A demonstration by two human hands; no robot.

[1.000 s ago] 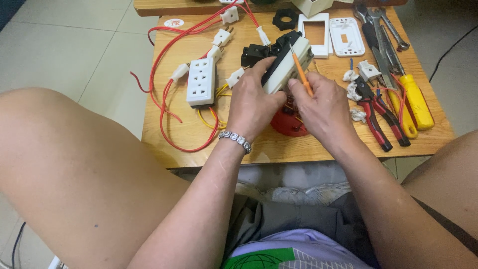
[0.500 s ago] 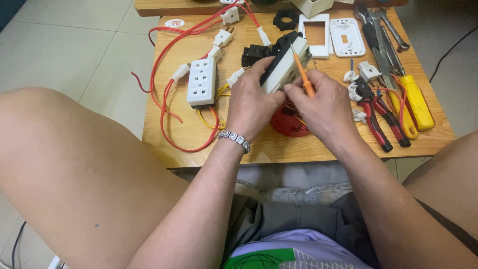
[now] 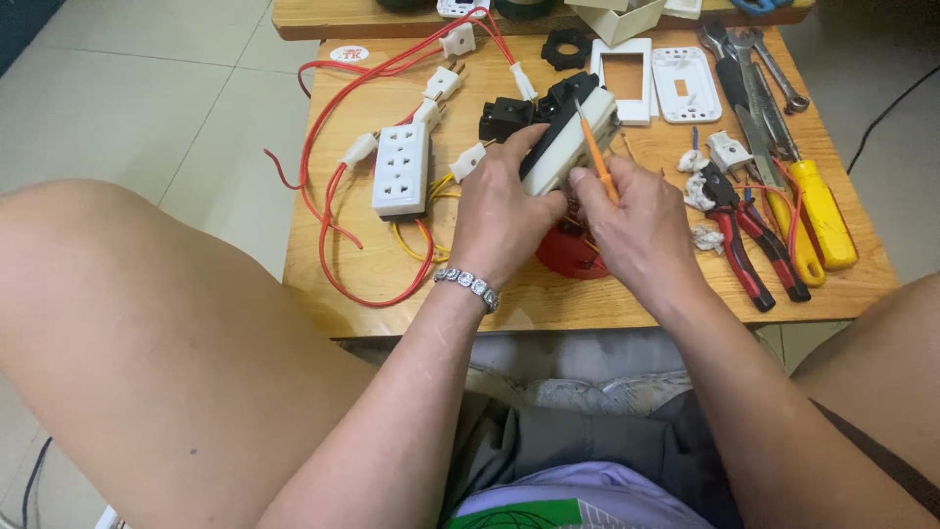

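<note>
My left hand (image 3: 502,211) grips a white and black socket block (image 3: 571,137), holding it tilted above the small wooden table (image 3: 392,284). My right hand (image 3: 638,223) pinches a thin orange screwdriver (image 3: 593,152), its tip resting on the top of the block. A silver bracelet (image 3: 468,287) circles my left wrist. A red round object (image 3: 568,250) lies on the table under both hands, mostly hidden.
A white power strip (image 3: 401,168) with red and yellow wires (image 3: 328,211) and white plugs lies at left. Red-handled pliers (image 3: 739,240), a yellow screwdriver (image 3: 818,211), wrenches (image 3: 759,59) and white cover plates (image 3: 622,73) lie at right. My bare knees flank the table.
The orange screwdriver has tilted slightly and shifted a little on the block; my right hand's fingers moved with it. My left hand keeps its grip.
</note>
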